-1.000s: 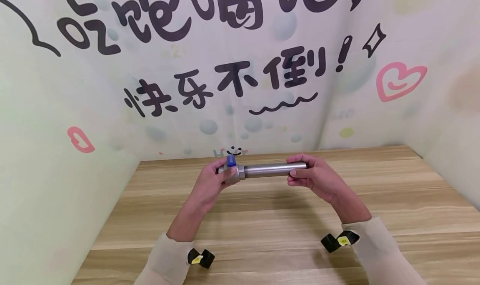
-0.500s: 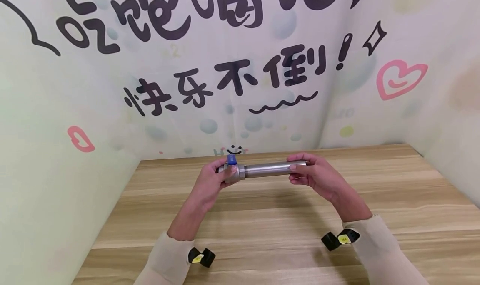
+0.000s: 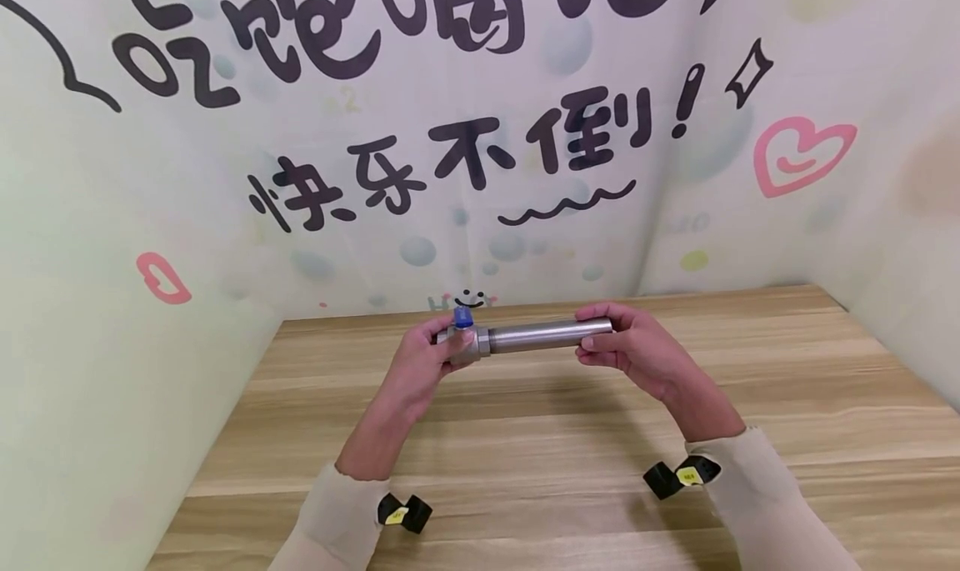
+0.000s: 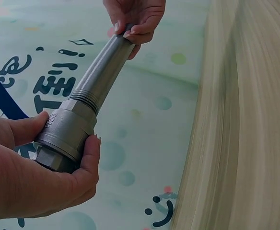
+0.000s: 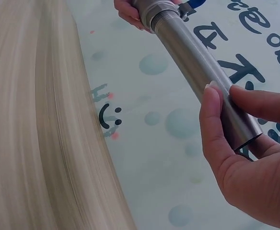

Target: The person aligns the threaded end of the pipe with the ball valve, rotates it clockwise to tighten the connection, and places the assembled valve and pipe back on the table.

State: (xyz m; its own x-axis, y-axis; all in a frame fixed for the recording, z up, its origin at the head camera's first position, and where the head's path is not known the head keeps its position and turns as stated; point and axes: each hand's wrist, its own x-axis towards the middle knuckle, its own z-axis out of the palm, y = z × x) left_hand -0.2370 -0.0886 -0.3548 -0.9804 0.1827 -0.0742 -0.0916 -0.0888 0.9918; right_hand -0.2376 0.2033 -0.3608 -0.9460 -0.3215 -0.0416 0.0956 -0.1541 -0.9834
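At the left, a pink heart (image 3: 163,278) marks the white backdrop (image 3: 420,279). Your left sleeve (image 3: 333,504) bears a black device (image 3: 405,513) with a yellow label, over the wood-grain table (image 3: 540,471). Your left hand (image 3: 417,363) grips the metal valve (image 4: 65,132), thumb on one side and fingers on the other; its blue handle (image 3: 463,317) juts up. From the valve the steel pipe (image 3: 536,336) runs rightward, nearly level above the table, with threads showing at the joint. Your right hand (image 3: 637,350) pinches the pipe near its open end. Your two hands are apart.
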